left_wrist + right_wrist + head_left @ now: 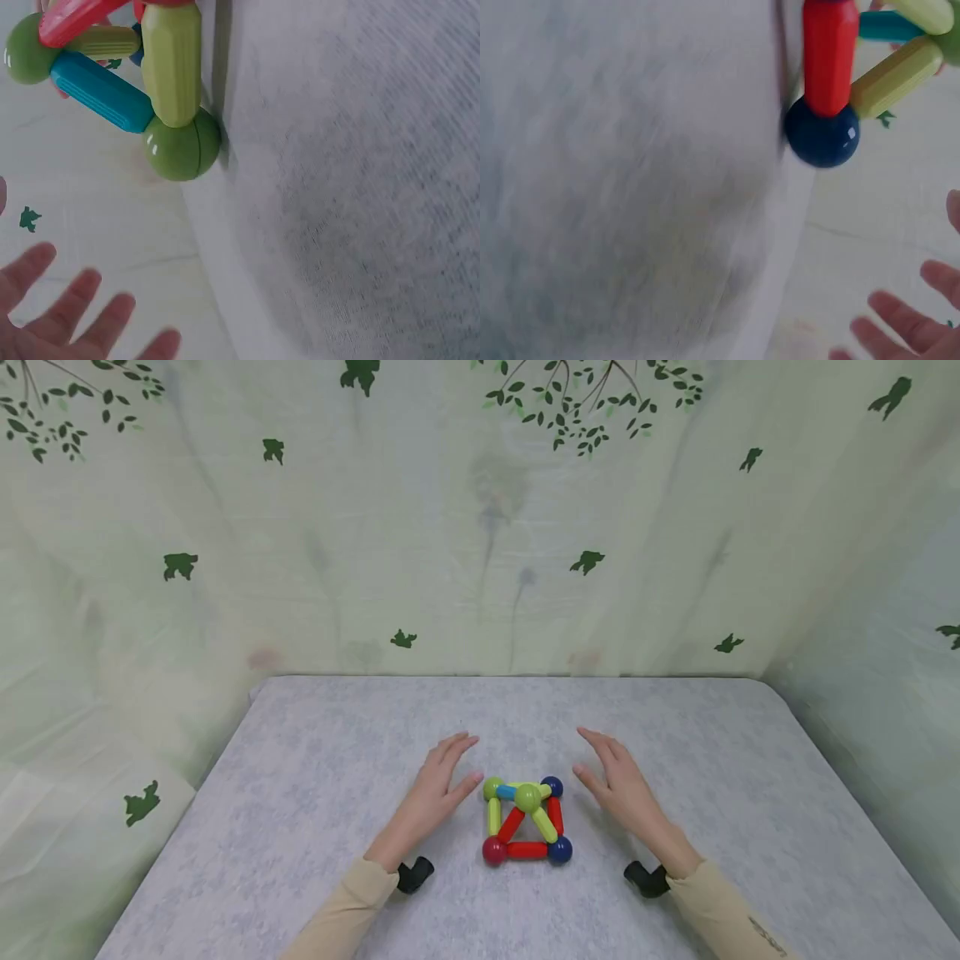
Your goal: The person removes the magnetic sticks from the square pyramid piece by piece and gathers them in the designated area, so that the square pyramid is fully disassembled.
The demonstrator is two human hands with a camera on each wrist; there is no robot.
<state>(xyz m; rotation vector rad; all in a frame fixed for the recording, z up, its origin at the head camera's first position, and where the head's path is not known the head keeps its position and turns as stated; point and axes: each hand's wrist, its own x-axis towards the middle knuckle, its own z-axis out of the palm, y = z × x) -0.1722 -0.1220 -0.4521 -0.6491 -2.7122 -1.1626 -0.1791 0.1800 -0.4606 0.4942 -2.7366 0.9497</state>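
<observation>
A pyramid (513, 823) of rods and balls stands on the grey table (300, 760), at about mid-width, between the two hands that I watch remotely. I count four balls at its base: green (492, 788) at far left, dark blue (552, 787) at far right, red (494, 851) at near left and a second dark blue (559, 850) at near right. A green top ball (528, 798) joins the sloping rods, of which the blue rod (506, 792) runs from the far-left ball. Along the near edge I see a red rod (527, 851). The left hand (429, 792), fingers extended and thumb apart, holds nothing; its thumb tip is near the far-left ball without touching it. The right hand (628, 793) likewise has its fingers extended and thumb apart, grips nothing, and lies beside the pyramid with a clear gap. Each wrist bears a black mount, left (415, 875) and right (647, 880), next to a beige sleeve (341, 906). Behind the table I see a pale curtain (450, 527) with green leaves (587, 562).
</observation>
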